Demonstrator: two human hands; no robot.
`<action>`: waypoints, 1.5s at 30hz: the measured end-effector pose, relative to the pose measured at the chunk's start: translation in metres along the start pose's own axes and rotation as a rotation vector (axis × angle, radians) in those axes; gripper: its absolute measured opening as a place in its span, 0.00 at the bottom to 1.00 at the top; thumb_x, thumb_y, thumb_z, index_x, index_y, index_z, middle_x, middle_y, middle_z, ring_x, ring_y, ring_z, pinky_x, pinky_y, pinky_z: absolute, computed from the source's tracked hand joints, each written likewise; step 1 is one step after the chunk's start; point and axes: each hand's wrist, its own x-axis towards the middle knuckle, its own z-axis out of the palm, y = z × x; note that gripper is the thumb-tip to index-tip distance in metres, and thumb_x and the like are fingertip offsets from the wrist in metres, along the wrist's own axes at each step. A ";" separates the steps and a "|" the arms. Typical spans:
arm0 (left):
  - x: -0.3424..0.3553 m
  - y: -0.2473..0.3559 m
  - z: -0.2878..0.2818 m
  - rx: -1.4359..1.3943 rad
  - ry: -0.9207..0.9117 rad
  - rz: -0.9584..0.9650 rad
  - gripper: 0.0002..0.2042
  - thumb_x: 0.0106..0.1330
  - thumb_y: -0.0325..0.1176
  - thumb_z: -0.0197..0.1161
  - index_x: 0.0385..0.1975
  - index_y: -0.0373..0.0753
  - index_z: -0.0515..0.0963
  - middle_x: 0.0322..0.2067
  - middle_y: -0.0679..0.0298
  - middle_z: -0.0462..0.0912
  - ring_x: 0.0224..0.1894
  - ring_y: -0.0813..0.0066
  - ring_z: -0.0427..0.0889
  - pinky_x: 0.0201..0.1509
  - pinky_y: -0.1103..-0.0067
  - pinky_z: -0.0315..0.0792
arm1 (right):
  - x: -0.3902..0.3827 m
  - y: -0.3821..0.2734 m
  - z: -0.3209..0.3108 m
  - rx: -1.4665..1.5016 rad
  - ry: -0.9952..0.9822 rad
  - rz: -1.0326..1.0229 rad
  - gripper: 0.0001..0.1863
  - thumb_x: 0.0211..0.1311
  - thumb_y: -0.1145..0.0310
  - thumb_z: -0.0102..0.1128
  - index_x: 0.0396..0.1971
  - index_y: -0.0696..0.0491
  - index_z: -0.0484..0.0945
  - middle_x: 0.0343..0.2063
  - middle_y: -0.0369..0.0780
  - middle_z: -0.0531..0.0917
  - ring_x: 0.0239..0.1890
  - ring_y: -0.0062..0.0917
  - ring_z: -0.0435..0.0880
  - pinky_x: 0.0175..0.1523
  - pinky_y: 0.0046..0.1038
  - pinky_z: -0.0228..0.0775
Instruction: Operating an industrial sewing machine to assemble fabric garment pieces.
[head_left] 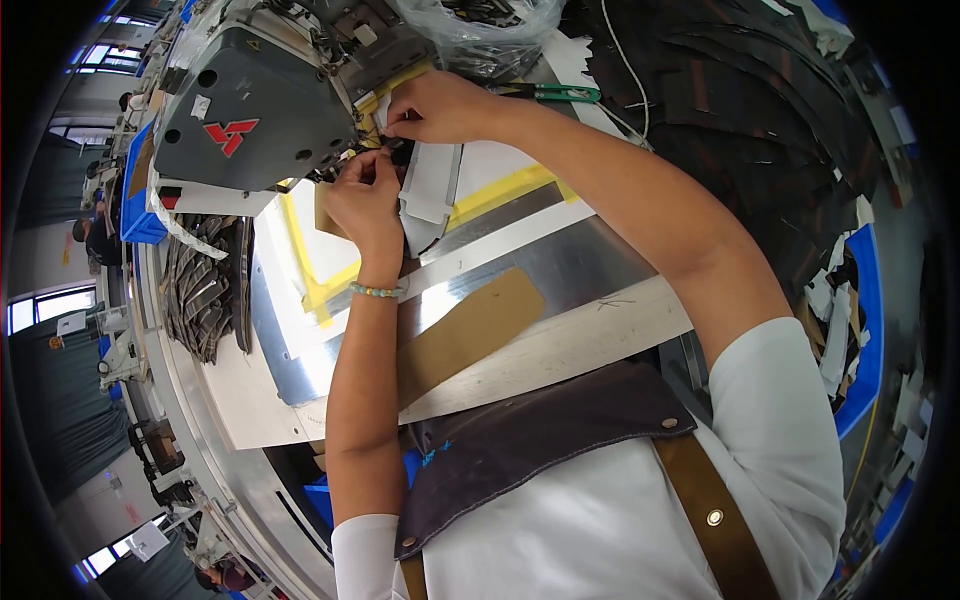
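Note:
My left hand (368,205) is raised to the working end of a dark grey machine head (255,110), fingers pinched. From the right my right hand (445,108) reaches in, its fingertips pressed together close to the left ones. Between the two hands a small dark piece (399,152) shows, mostly covered by the fingers; both appear to pinch it beside the machine's small metal parts. Just below my right hand lies a grey-white metal guide plate (430,185) on the work surface, near yellow tape (490,195).
Striped dark strips (200,290) are stacked at the left. A brown card piece (470,335) lies near the front edge. Green-handled snips (565,92) and a clear plastic bag (485,40) are at the back. Dark cut pieces (740,110) heap at right, above a blue bin (868,330) with scraps.

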 end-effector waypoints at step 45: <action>0.002 -0.002 0.001 0.056 -0.004 0.032 0.07 0.69 0.28 0.71 0.36 0.29 0.89 0.23 0.62 0.89 0.25 0.80 0.86 0.30 0.80 0.75 | -0.002 -0.002 -0.003 0.012 0.014 -0.005 0.10 0.64 0.63 0.68 0.37 0.51 0.92 0.31 0.43 0.89 0.35 0.40 0.88 0.41 0.39 0.78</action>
